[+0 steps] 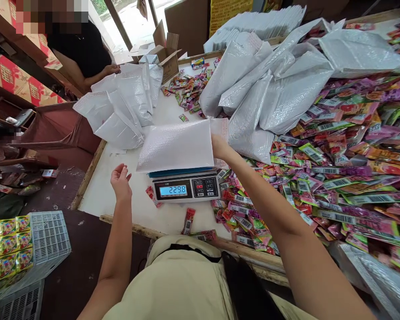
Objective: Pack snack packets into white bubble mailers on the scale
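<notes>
A white padded mailer (pixel 178 144) lies on a digital scale (pixel 186 186), whose blue display is lit with digits. The mailer's mouth faces right, with a pink-edged flap showing there. My right hand (pixel 218 147) reaches into or behind that mouth, and its fingers are hidden by the white material. To the left of the scale my left hand (pixel 121 180) is raised with fingers loosely bent and apart, nothing in it. Small candy packets lie around the scale, among them a red packet (pixel 188 221) in front and another red packet (pixel 153 196) by its left corner.
Filled white mailers (pixel 286 89) rest on a large heap of colourful packets (pixel 346 151) at right. More mailers (pixel 123 106) stand at back left, near a co-worker's hand (pixel 110 70). An open cardboard box (pixel 168 60) is behind. A plastic crate (pixel 51 235) stands at lower left.
</notes>
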Demonstrator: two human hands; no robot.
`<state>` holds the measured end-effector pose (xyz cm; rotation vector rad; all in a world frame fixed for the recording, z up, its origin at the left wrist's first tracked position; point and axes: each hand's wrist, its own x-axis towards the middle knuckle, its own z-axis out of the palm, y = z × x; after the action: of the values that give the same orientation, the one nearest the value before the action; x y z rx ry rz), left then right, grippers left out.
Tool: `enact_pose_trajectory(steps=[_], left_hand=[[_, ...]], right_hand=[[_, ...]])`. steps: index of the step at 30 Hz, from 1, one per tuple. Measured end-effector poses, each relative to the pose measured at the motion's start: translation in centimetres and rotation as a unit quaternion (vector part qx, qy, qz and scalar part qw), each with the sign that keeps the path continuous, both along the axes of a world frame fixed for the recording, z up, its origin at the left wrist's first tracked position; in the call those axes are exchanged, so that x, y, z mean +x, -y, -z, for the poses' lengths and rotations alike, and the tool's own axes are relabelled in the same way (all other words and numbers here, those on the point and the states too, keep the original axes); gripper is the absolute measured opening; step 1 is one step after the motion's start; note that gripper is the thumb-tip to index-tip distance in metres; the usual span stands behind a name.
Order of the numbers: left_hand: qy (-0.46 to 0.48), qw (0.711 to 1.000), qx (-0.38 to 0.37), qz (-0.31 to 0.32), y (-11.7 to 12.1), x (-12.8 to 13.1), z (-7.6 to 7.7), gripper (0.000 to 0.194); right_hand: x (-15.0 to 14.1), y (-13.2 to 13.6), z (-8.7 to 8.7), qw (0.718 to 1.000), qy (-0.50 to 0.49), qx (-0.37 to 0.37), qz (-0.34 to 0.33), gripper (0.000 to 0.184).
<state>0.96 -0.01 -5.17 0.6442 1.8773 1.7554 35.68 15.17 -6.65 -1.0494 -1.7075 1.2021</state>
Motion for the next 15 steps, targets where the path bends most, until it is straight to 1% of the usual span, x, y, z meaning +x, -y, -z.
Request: enact_pose_trajectory(steps=[3,6,9,11,13,15], left_hand=[[-0.001,1.000,-0.005,-0.007,0.3,-0.4,0.3,0.033],[-0.002,1.000,-0.022,-0.002,-0.1,-0.4,0.6,0.031],[-0.003,0.998,-0.042,0.037,-1.4,0.3,0.7,0.029],[-0.006,0.997,-0.043,0.064,-2.4,0.9,0.7,0.029],[-0.007,0.997,-0.037,0.074,-3.3,1.2,0.7,0.031],[-0.005,0.997,-0.032,0.073,-3.8,1.2,0.8,0.031]], right_hand=[[0.3,0.6,-0.1,0.998,0.059,0.014,0.015,0.014],[0.7,1.5,-0.5,0.992,0.119,0.019,0.030,0.009],[0.4,2.0,-1.5,0.985,0.149,0.024,0.079,0.016],[0.8,2.2,-2.6,0.978,0.162,0.053,0.120,0.021],[3.1,3.0,-3.9,0.970,0.168,0.086,0.153,0.024],[7.2,4.6,-5.2,0.957,0.198,0.096,0.189,0.026]])
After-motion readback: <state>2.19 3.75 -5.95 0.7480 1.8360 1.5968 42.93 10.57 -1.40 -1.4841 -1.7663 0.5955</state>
